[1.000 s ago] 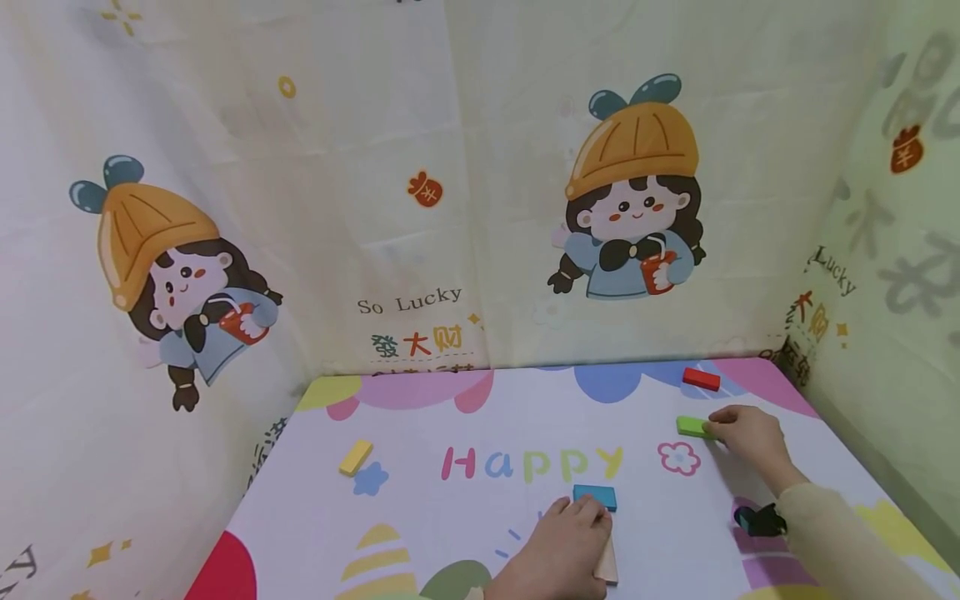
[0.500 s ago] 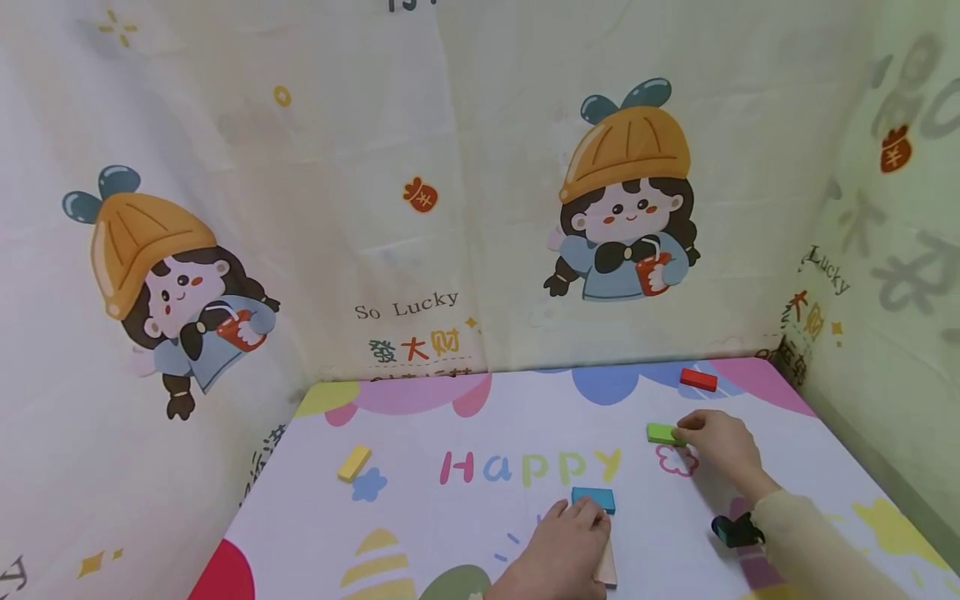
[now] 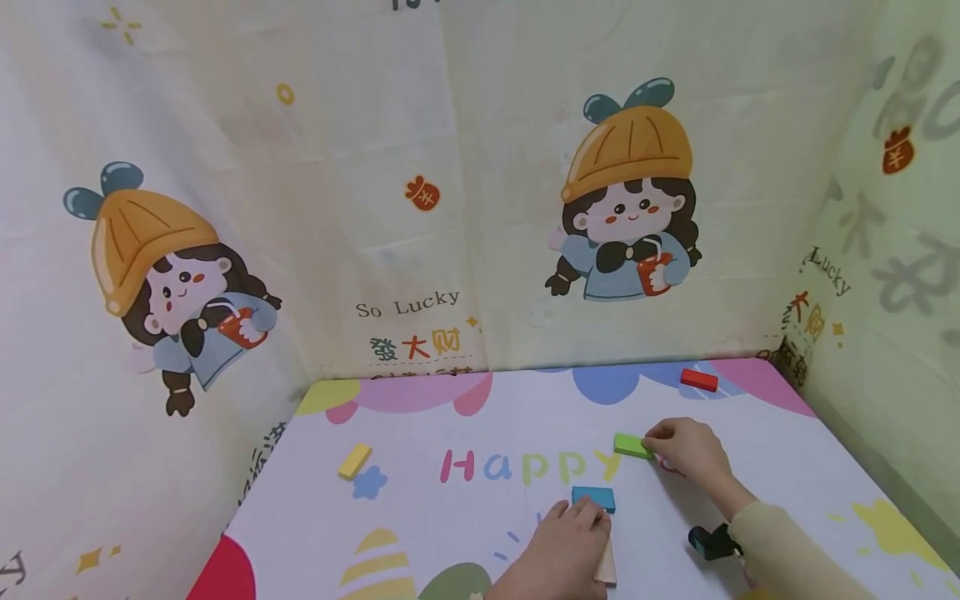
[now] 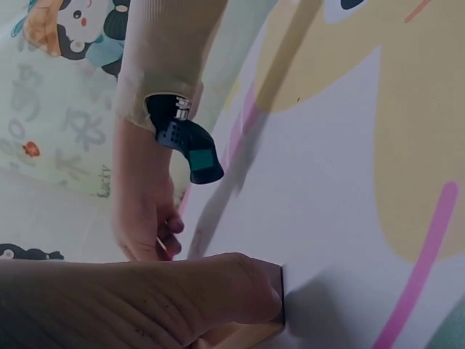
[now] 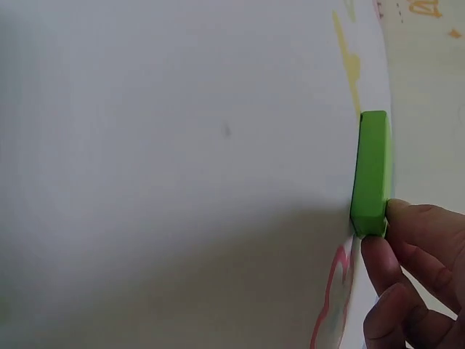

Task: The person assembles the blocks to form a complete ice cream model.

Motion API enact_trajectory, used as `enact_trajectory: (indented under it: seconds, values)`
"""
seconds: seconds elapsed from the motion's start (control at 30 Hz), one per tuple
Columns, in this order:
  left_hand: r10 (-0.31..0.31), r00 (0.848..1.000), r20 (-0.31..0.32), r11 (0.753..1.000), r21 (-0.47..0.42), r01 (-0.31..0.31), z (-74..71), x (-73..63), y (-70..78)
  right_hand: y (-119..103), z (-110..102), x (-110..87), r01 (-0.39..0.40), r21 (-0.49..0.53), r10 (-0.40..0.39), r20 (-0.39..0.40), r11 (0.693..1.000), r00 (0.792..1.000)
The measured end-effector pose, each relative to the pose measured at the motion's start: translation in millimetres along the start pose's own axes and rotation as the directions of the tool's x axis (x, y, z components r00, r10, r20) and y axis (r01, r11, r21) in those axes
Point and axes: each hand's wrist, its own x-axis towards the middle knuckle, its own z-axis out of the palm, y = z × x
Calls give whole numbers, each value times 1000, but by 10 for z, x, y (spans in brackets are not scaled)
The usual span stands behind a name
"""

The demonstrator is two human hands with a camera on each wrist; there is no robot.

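Note:
My right hand (image 3: 693, 457) pinches one end of a green block (image 3: 632, 446) between thumb and fingers. The block's long free end points left, over the printed "y" in the head view. In the right wrist view the green block (image 5: 372, 171) stands out past the fingertips. My left hand (image 3: 558, 550) lies over a plain wooden block (image 3: 608, 562) and grips it, covering much of it. Just beyond those fingertips, a blue block (image 3: 594, 497) sits crosswise at the wooden block's far end. The left thumb presses along the wooden block (image 4: 243, 336) in the left wrist view.
A red block (image 3: 699, 380) lies at the back right of the table, and a yellow block (image 3: 356, 461) on the left. The patterned tablecloth (image 3: 420, 525) reaches back to printed cloth walls (image 3: 510, 333). A black wrist camera (image 3: 712, 542) hangs under the right sleeve.
My right hand has carried the green block left and slightly nearer, from beside the printed flower to the "y". My left hand, the wooden block and the blue block have stayed put.

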Motion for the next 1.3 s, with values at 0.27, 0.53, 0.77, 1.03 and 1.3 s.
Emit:
enact_trajectory:
  seconds: [0.27,0.53,0.77,1.03,1.3]
  values:
    - [4,1000,20,1000,-4,-3,2,8,-16,-97,131,-21,56,-19,-57,-19,998,998]
    - [-16,999,37,1000,22,15,-5,18,-1,-202,261,-80,106,-41,-107,-31,994,994]
    - [16,1000,-7,999,-44,-16,3,9,-21,-266,360,-139,161,-54,-163,-37,985,986]
    - [55,995,-84,998,-6,-55,16,9,-30,-379,437,-228,170,-38,-171,-5,985,985]
    - [45,993,-105,999,15,-44,46,11,-41,-449,429,-277,209,-65,-208,25,976,978]
